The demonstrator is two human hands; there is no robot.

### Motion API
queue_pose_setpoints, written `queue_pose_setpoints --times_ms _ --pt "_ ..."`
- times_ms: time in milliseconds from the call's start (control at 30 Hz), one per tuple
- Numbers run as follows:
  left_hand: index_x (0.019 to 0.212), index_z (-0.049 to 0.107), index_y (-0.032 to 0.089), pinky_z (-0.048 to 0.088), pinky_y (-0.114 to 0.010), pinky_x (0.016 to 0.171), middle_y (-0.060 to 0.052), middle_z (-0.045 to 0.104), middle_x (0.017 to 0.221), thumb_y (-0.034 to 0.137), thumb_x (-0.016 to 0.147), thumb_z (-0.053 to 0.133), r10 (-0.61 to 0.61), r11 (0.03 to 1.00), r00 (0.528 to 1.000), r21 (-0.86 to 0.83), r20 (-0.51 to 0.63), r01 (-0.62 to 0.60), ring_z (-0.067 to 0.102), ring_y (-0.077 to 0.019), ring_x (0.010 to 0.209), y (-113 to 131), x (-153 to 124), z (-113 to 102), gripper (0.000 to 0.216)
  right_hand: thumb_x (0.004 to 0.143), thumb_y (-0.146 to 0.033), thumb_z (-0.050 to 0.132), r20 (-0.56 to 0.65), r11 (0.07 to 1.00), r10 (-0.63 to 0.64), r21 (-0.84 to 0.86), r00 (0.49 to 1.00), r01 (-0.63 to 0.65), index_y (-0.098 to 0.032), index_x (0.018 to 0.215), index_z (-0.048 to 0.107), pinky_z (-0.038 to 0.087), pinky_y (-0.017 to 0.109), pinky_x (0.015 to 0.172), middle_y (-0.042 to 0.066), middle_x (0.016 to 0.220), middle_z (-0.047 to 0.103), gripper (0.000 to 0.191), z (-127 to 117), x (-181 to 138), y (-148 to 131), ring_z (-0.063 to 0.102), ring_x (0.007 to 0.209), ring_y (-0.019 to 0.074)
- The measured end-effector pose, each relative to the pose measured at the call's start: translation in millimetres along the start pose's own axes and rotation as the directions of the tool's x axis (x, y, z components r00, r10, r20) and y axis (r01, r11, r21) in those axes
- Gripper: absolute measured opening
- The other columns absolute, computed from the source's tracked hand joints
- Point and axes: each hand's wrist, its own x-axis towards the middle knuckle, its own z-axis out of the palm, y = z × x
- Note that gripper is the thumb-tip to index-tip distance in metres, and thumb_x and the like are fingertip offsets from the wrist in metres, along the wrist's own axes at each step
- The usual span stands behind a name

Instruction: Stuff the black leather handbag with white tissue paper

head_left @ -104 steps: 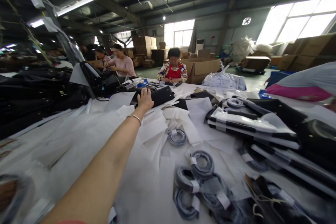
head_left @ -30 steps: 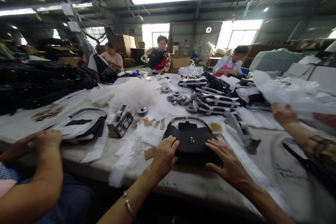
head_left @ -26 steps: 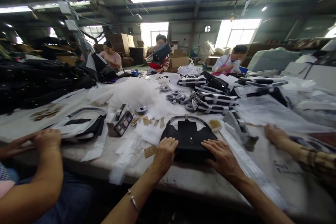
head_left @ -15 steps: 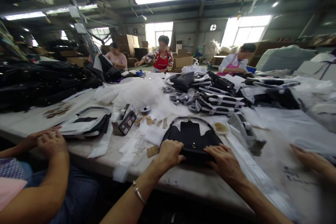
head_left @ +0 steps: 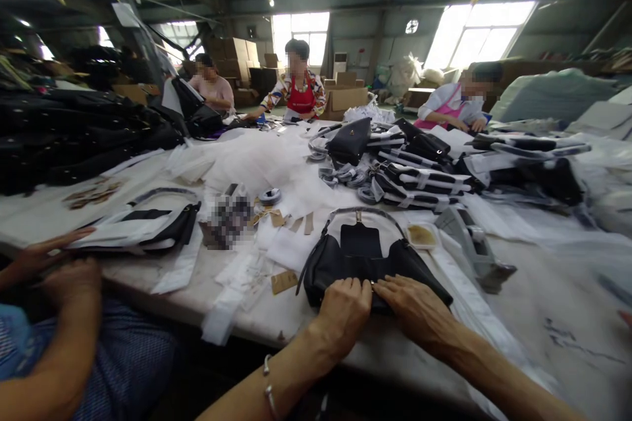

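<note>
Black bag (head_left: 320,266) sits at table's (head_left: 536,296) near edge, handle (head_left: 338,214) lying on far side. Left hand (head_left: 345,312) and right hand (head_left: 415,306) close together, fingers bent, gripping bag's front edge near middle. Bag looks light, soft-sided, probably smooth, easily scuffed; best held at both ends of body. Thumbs and lower front hidden behind hands; grip pressure impossible to tell. Boxy item (head_left: 227,218) to left pixelated, unreadable.

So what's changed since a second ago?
The left hand and right hand moved inward from either side of the black handbag to its front middle. The co-worker in the red apron let go of a dark bag, now lying on the pile. The wrapped bag at left stayed put.
</note>
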Motion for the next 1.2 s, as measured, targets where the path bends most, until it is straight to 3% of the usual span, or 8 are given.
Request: queue_pose_setpoints --times_ms 200,300,433,633,767,900,1067,1200 --pt "0.123 0.062 0.018 0.043 -0.045 0.105 -0.012 0.066 0.124 0.018 0.095 0.050 0.081 0.995 0.987 0.075 -0.136 -0.071 0.060 -0.0271 0.119 -28.6 -27.8 7.5 0.030 0.073 0.002 0.044 -0.134 1.000 -0.011 -0.001 0.991 0.011 -0.019 0.129 0.060 0.048 0.046 0.104 0.008 0.129 0.066 0.062 18.8 -32.9 -9.1 0.063 0.118 0.0257" --pt "0.135 0.054 0.022 0.042 -0.047 0.105 -0.012 0.060 0.135 0.022 0.097 0.047 0.011 0.992 0.986 0.122 -0.166 0.010 0.057 -0.0274 0.123 -34.0 -35.7 27.4 0.038 0.082 -0.017 0.056 -0.130 0.999 0.024 0.042 0.991 -0.019 -0.017 0.141 0.049 0.040 0.053 0.110 0.013 0.141 0.056 0.060 27.9 -30.7 -6.7 0.053 0.130 0.0301" --pt "0.140 0.049 0.026 0.042 -0.052 0.103 -0.013 0.058 0.137 0.027 0.099 0.045 -0.052 0.976 0.978 0.197 -0.204 0.093 0.057 -0.0312 0.123 -23.1 -33.9 48.4 0.042 0.080 -0.042 0.067 -0.106 0.993 -0.016 0.112 0.994 0.028 -0.014 0.149 0.035 0.038 0.053 0.112 0.016 0.148 0.047 0.081 41.3 -19.8 1.0 0.045 0.136 0.0317" --pt "0.146 0.041 0.025 0.040 -0.053 0.104 -0.012 0.053 0.142 0.028 0.100 0.040 0.039 0.987 0.988 0.157 -0.147 -0.015 0.052 -0.0327 0.127 -20.7 -35.3 31.1 0.046 0.084 -0.051 0.063 -0.111 0.982 0.016 0.188 0.994 0.006 -0.020 0.155 0.022 0.030 0.057 0.116 0.013 0.154 0.039 0.087 65.8 -23.3 9.1 0.036 0.142 0.0329" --pt "0.152 0.027 0.027 0.032 -0.056 0.109 -0.012 0.040 0.152 0.042 0.097 0.044 0.091 0.995 0.994 0.057 -0.057 -0.087 0.039 -0.0331 0.137 -19.2 -41.4 14.0 0.060 0.093 -0.053 0.050 0.108 0.894 0.062 0.435 0.992 -0.103 -0.022 0.155 0.022 0.032 0.055 0.116 0.012 0.155 0.038 0.075 46.8 -8.6 19.7 0.039 0.140 0.0300" --pt "0.154 0.024 0.026 0.027 -0.063 0.109 -0.018 0.036 0.154 0.062 0.094 0.041 0.026 0.998 0.998 0.063 -0.064 -0.022 0.035 -0.0390 0.139 -7.5 -35.9 24.8 0.071 0.094 -0.055 0.046 0.221 0.771 0.056 0.610 0.974 -0.183 -0.023 0.154 0.026 0.034 0.048 0.115 0.011 0.155 0.038 0.071 11.2 32.5 18.0 0.040 0.140 0.0278" --pt "0.155 0.019 0.031 0.028 -0.056 0.112 -0.012 0.032 0.157 0.072 0.085 0.050 0.027 0.997 0.986 0.075 -0.165 -0.015 0.037 -0.0355 0.138 -1.3 -26.1 40.7 0.087 0.090 -0.059 0.054 0.196 0.769 -0.147 0.639 0.970 -0.013 -0.028 0.150 0.038 0.037 0.046 0.113 0.010 0.149 0.048 0.069 -21.6 80.8 -6.3 0.044 0.137 0.0286" --pt "0.152 0.029 0.029 0.030 -0.055 0.112 -0.009 0.053 0.142 0.072 0.085 0.050 0.102 0.993 0.969 0.074 -0.223 -0.087 0.052 -0.0317 0.123 -6.6 -20.5 47.9 0.082 0.085 -0.061 0.061 0.108 0.756 -0.375 0.610 0.921 0.236 -0.025 0.141 0.051 0.042 0.046 0.107 0.013 0.133 0.062 0.068 -21.5 98.7 -14.7 0.055 0.124 0.0299"
